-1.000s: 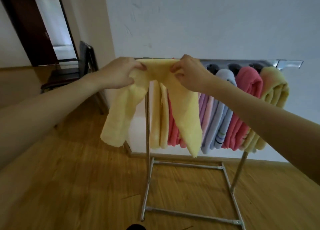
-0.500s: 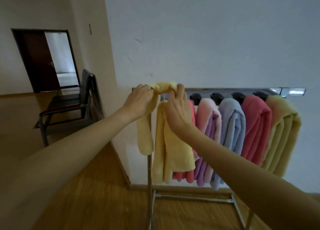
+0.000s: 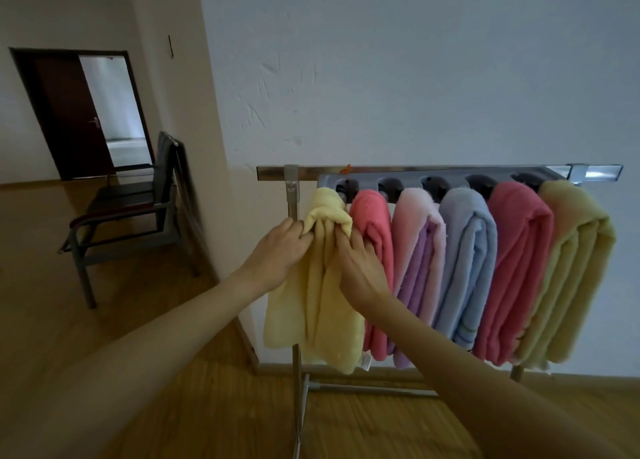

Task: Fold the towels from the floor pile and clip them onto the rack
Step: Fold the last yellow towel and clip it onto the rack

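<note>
A pale yellow towel [image 3: 313,306] hangs folded at the left end of the grey clip bar [image 3: 408,181] on the metal rack [image 3: 294,188]. Its top is bunched up by the leftmost clip. My left hand [image 3: 277,251] pinches the towel's left side just under the bunch. My right hand [image 3: 358,263] presses its fingers into the towel's right side, next to a coral towel [image 3: 375,230]. Further right hang pink-and-purple [image 3: 417,251], blue [image 3: 465,251], coral [image 3: 516,258] and yellow [image 3: 571,268] folded towels. The floor pile is out of view.
A dark metal chair [image 3: 128,223] stands at the left beside a wall corner [image 3: 207,147]. Behind it is an open doorway [image 3: 110,112]. The floor is wood [image 3: 104,320]. The rack's base bars [image 3: 363,387] run along the floor under the towels.
The yellow towel has gone from spread between my hands to hanging at the leftmost clip. Both hands have dropped from its top to just below the bunch.
</note>
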`<action>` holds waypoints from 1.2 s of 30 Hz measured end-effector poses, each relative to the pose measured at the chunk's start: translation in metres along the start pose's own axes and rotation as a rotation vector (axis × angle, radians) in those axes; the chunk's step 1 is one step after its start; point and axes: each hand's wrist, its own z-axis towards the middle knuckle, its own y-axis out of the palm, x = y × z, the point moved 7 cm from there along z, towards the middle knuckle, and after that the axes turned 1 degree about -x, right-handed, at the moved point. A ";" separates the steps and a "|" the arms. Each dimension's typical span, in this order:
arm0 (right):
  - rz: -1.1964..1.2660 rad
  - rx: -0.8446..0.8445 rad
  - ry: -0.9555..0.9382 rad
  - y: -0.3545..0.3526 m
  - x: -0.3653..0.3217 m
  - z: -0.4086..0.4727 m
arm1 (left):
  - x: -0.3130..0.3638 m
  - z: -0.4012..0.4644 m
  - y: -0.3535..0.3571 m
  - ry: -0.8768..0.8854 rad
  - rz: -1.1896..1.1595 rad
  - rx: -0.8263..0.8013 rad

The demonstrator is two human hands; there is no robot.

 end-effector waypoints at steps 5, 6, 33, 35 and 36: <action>0.009 0.007 -0.123 -0.005 0.010 -0.005 | 0.004 -0.021 0.006 -0.149 -0.322 0.140; 0.023 0.020 -0.139 -0.005 0.014 -0.006 | 0.000 -0.025 0.008 -0.241 -0.426 0.165; 0.164 0.206 0.130 -0.001 0.051 -0.048 | 0.029 -0.048 0.090 -0.732 -1.210 -0.150; 0.166 0.202 0.133 -0.004 0.054 -0.050 | 0.033 -0.042 0.082 -0.778 -1.204 -0.056; 0.168 0.194 0.136 -0.005 0.055 -0.051 | 0.035 -0.038 0.078 -0.809 -1.173 -0.030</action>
